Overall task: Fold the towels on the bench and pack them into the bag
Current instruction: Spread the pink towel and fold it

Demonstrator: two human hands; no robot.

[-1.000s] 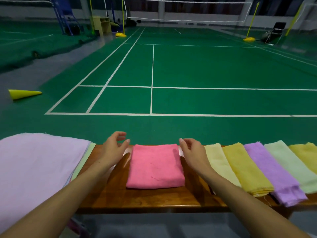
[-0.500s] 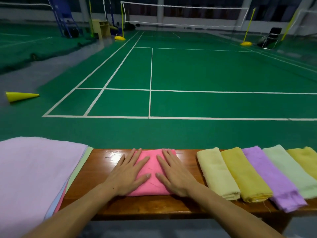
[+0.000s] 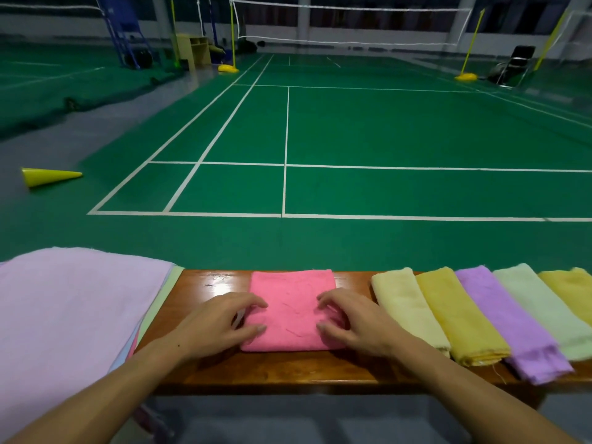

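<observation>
Head view looks down on a glossy wooden worktop [image 3: 288,370] with a folded pink towel [image 3: 290,310] lying flat between the two hands. Its long axis runs away from the person, short near edge toward the worktop's front and far edge at the back rim. The left hand [image 3: 217,328] sits at the towel's left edge, fingers [image 3: 253,304] curled and a little apart, tips on or just over the cloth. The right hand [image 3: 355,326] mirrors it at the right edge, fingers [image 3: 323,299] bent the same way. Whether either hand actually pinches the fabric or only rests on it is hard to tell from this angle.

Beyond the right fingers, five folded towels lie side by side, each a long strip running front to back and slanting slightly rightward: pale yellow towel [image 3: 407,309], mustard towel [image 3: 458,318], purple towel [image 3: 506,322], mint towel [image 3: 544,312] and a second yellow towel [image 3: 570,290] cut by the frame edge. Outward from the left fingers, a stack of unfolded towels [image 3: 70,315] with lilac on top drapes over the worktop's end.

Past the fingertips stretches a green badminton court [image 3: 384,139] with white lines and a net [image 3: 352,27]. A yellow cone [image 3: 48,177] lies on its side, tip pointing right. No writing or label is legible.
</observation>
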